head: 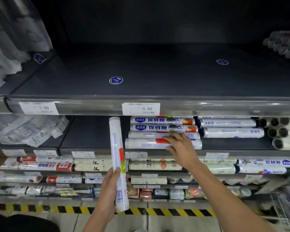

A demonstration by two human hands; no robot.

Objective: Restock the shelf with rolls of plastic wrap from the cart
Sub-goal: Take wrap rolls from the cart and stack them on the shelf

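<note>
progress | your right hand [181, 148] clasps the front roll [146, 144] at the shelf [90, 134] edge; left hand [113, 186] fingers curl round a spare roll [118, 164], not yet shelved; gap remains

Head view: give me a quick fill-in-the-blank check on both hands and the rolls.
The left hand grips a white roll held nearly ____. The right hand holds the front roll lying under the price tag reading ____. The round sticker on the dark upper shelf is ____. Missing words: upright; 9.90; blue.
</note>
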